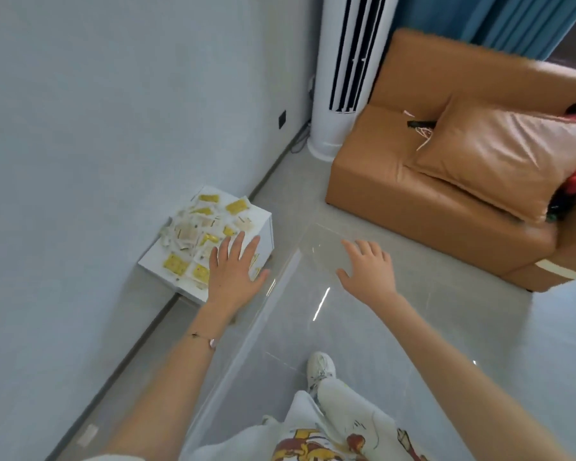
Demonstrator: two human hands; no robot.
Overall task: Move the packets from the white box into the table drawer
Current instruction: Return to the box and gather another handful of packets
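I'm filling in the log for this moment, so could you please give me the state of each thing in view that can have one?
White box: on the floor by the wall, open-topped, untouched.
Packets: loose pile on the box, none taken.
Left hand: open, fingers spread, above the box's near corner, empty.
Right hand: open, spread over the floor, empty.
Cushion: lying tilted on the sofa.
Table drawer: not in view.

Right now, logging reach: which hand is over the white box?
The left hand, spread open above the packets; the right hand hovers over bare floor.
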